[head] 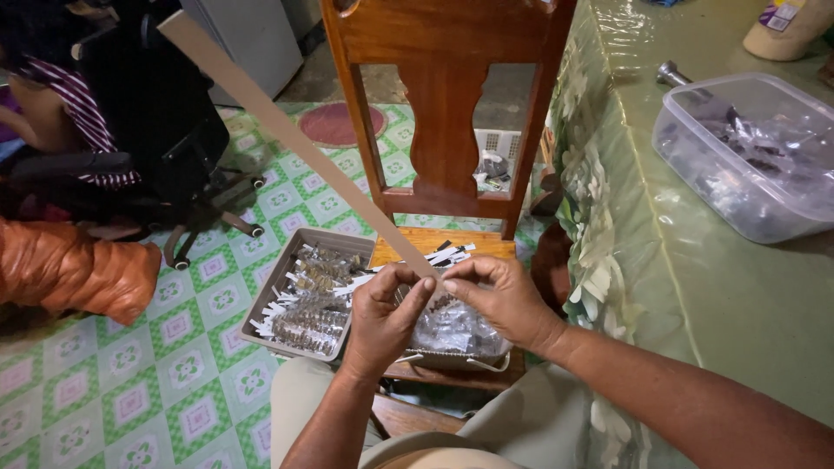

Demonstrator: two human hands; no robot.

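My left hand (382, 317) and my right hand (499, 300) meet over the wooden chair seat (434, 243), fingertips pinching the near end of a long thin beige strip (287, 130) that rises up and away to the upper left. Under my hands lies a clear plastic bag (452, 334) of small dark pieces. To the left of them a grey rectangular tray (295, 252) holds rows of small packets with white paper tabs (304, 300). A few white tabs (452, 254) lie loose on the seat.
A clear plastic tub (747, 148) of dark pieces stands on the green-covered table (721, 304) at right. The wooden chair back (443, 104) rises ahead. A black office chair (165, 148), a seated person's striped sleeve (78, 104) and an orange cushion (69, 269) are at left on the green patterned floor.
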